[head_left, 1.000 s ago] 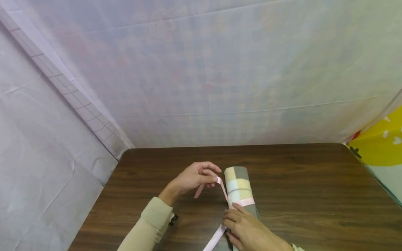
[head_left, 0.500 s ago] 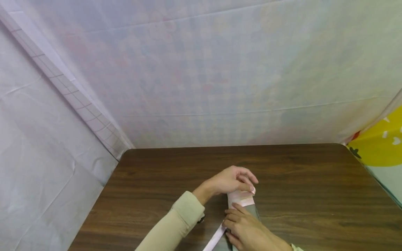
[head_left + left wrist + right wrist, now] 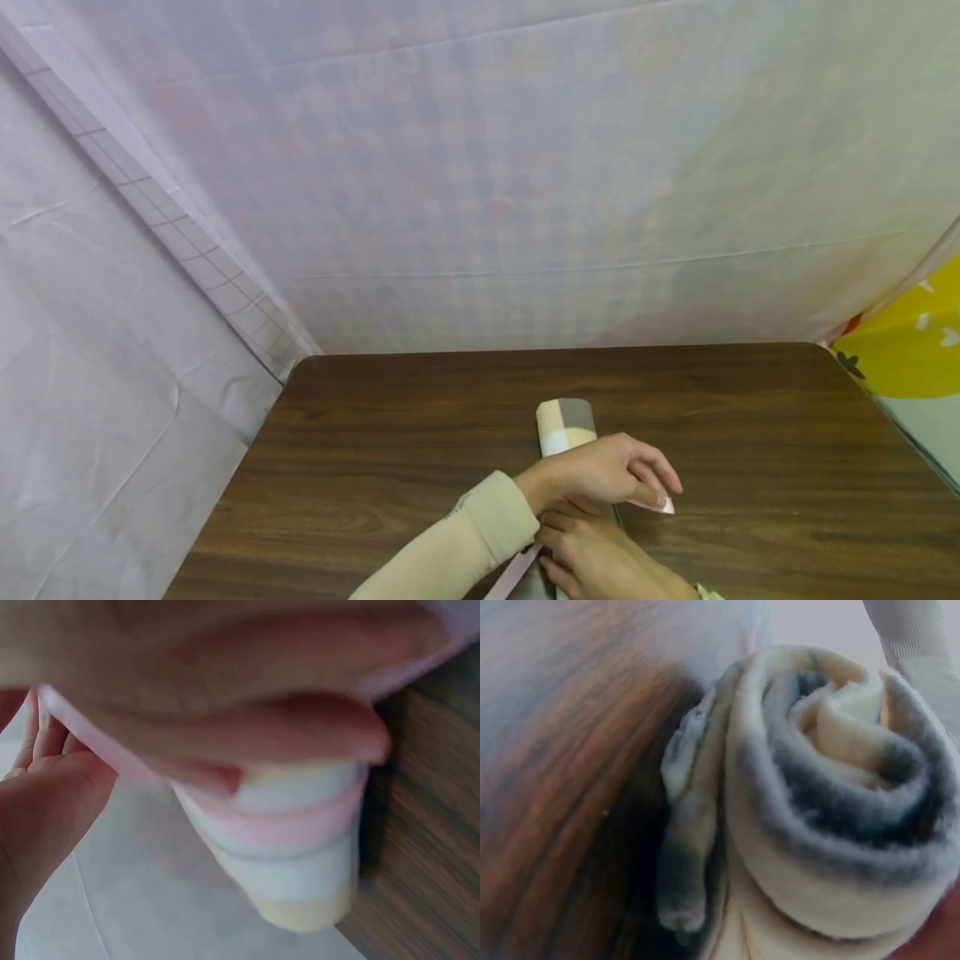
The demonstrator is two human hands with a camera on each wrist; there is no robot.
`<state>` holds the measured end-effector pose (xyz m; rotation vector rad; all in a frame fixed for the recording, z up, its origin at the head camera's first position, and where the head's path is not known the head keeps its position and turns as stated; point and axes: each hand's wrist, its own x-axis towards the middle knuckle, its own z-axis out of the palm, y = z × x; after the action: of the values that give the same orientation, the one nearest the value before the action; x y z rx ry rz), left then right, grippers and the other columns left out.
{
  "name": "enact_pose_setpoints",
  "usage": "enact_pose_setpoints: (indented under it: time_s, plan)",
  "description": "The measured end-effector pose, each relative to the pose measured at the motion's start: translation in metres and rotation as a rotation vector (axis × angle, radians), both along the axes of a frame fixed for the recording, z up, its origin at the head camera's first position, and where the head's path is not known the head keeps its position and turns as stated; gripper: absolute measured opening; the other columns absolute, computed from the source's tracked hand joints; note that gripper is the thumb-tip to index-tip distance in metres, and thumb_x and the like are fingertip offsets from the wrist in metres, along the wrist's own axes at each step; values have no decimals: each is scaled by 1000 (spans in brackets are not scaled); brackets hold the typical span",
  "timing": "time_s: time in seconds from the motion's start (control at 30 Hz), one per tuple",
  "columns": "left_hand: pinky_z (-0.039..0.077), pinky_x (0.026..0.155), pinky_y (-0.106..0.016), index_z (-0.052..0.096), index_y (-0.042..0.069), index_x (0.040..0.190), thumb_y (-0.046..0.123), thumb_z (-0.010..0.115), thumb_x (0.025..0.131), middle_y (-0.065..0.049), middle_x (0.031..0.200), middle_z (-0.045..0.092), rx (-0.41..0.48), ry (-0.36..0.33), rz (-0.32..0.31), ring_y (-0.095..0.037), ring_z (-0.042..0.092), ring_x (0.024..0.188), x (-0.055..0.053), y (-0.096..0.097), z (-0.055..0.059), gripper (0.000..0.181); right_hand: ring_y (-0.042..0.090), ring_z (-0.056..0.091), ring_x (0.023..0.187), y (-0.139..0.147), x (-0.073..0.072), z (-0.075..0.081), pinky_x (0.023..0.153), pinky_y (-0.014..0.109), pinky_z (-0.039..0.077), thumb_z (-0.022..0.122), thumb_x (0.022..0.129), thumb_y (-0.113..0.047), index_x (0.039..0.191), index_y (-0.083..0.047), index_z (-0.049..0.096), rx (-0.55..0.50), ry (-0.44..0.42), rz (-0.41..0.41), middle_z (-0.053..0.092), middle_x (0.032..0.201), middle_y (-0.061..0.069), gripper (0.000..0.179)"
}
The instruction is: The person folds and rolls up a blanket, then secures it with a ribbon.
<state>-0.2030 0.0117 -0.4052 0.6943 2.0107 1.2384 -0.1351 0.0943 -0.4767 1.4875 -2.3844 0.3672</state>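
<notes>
A rolled fleece blanket [image 3: 564,423] with cream, white and grey patches lies lengthwise on the table. Crossing over it, my left hand [image 3: 618,471] pinches one end of a pink ribbon [image 3: 665,506] between thumb and fingers, right of the roll. Below that wrist, my right hand [image 3: 592,546] grips the roll, fingers bent over its left side. The ribbon's other tail [image 3: 513,573] comes out from under those fingers. In the left wrist view, the pink ribbon band [image 3: 300,825] wraps the blanket. The right wrist view shows the spiral end of the blanket roll [image 3: 817,832].
The dark wood-grain table [image 3: 750,433] extends on both sides of the roll. Behind it hangs a pale checked cloth [image 3: 487,208], and another white sheet [image 3: 112,375] hangs at the left. A yellow patterned cloth [image 3: 907,350] is at the right edge.
My left hand has carried the ribbon end from the left of the blanket roll, over its top, to the right side. My right hand has stayed in place on the roll.
</notes>
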Motion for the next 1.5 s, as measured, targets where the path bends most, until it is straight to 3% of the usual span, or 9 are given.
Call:
enact_pose_setpoints:
  time_s: [0.23, 0.33, 0.47, 0.6, 0.73, 0.93, 1.07, 1.17, 1.5]
  plan:
    - [49, 83, -15, 69, 11, 119, 6, 64, 95, 7, 96, 76, -1, -64, -56, 2, 65, 86, 12, 11, -3, 24, 12, 63, 93, -2, 4, 5, 80, 31, 54, 75, 85, -29, 105, -15, 65, 46, -191, -99, 66, 103, -5, 27]
    - [47, 89, -15, 67, 8, 123, 5, 60, 97, 3, 100, 76, 31, -91, -87, 2, 66, 91, 15, 5, -5, 26, 13, 64, 92, -4, 3, 4, 78, 32, 55, 76, 82, -29, 107, -15, 66, 44, -139, -90, 67, 103, -3, 30]
    - [54, 85, -21, 66, 6, 122, 8, 57, 100, 1, 100, 75, 97, -72, -71, -5, 69, 88, 10, -10, -8, 24, 13, 63, 95, -4, -1, 1, 81, 33, 54, 76, 82, -25, 103, -17, 70, 7, -87, -22, 68, 102, -6, 23]
    - [57, 79, -26, 67, 6, 118, 12, 58, 100, 2, 96, 75, 165, -22, 25, -7, 70, 84, 2, -33, -13, 21, 17, 63, 101, -3, -2, -1, 91, 39, 49, 76, 82, -24, 95, -18, 70, -19, -58, 17, 69, 98, -8, 15]
    - [57, 70, -24, 68, 1, 114, 12, 60, 98, -2, 91, 75, 228, -4, 165, -9, 68, 77, -3, -56, -22, 21, 24, 63, 111, -2, -3, -3, 104, 44, 38, 77, 78, -25, 94, -18, 71, -12, 7, 23, 72, 101, -4, 19]
    - [51, 62, -22, 69, -3, 105, 8, 63, 96, -12, 88, 73, 301, 41, 407, -9, 63, 70, -4, -82, -36, 16, 23, 64, 110, -2, -6, -6, 103, 49, 40, 77, 76, -26, 92, -19, 70, -6, 18, 37, 71, 97, -6, 19]
    - [50, 63, -22, 69, -3, 101, 5, 63, 94, -12, 85, 71, 289, 49, 533, -11, 61, 69, 2, -96, -43, 12, 22, 65, 108, -2, -7, -7, 101, 49, 41, 78, 74, -26, 90, -20, 68, -24, 46, 53, 71, 95, -7, 20]
    - [50, 62, -21, 68, -1, 99, 5, 65, 92, -7, 82, 68, 246, 54, 573, -11, 60, 69, 7, -104, -49, 10, 22, 65, 106, -3, -7, -7, 100, 49, 41, 79, 73, -26, 90, -20, 68, -38, 66, 60, 70, 95, -7, 21]
    - [47, 61, -23, 59, 6, 107, 9, 65, 93, -5, 88, 68, 202, 49, 556, -13, 60, 71, 30, -110, -65, 15, 24, 62, 111, -3, -7, -1, 106, 40, 32, 78, 73, -19, 92, -18, 69, -139, 72, 117, 67, 100, -7, 21]
